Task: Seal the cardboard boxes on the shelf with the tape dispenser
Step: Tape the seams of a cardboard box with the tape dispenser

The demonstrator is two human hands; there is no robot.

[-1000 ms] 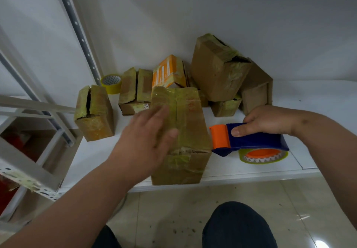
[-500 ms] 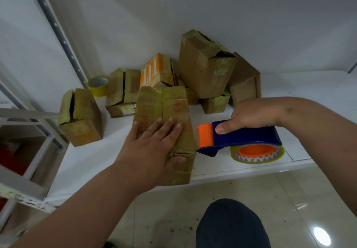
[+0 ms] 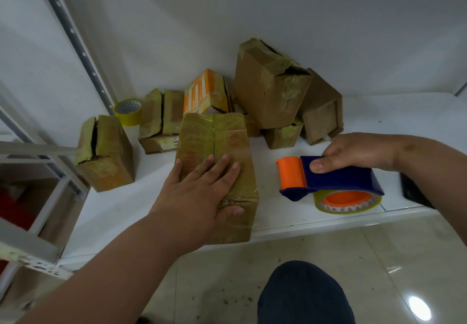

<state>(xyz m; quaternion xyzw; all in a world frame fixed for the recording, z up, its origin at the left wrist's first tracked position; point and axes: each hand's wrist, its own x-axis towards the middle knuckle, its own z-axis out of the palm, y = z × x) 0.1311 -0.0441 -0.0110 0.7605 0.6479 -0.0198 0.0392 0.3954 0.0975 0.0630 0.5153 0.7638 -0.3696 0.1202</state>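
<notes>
A taped cardboard box (image 3: 222,136) stands at the front edge of the white shelf (image 3: 285,225). My left hand (image 3: 199,192) lies flat on its top with straight fingers, the thumb down on the near face. To the right, my right hand (image 3: 358,152) grips the blue and orange tape dispenser (image 3: 331,182), which carries a yellowish tape roll (image 3: 346,202) and hovers just above the shelf, apart from the box.
A split-topped box (image 3: 106,157) stands at the left. Several more boxes (image 3: 270,86) are piled against the back wall, with a loose tape roll (image 3: 129,111) beside them. A metal upright (image 3: 75,40) and shelf frame sit left. A dark object (image 3: 414,192) lies under my right forearm.
My left hand came down from the air onto the box top and stays pressed there. The dispenser has drawn a little away to the right of the box.
</notes>
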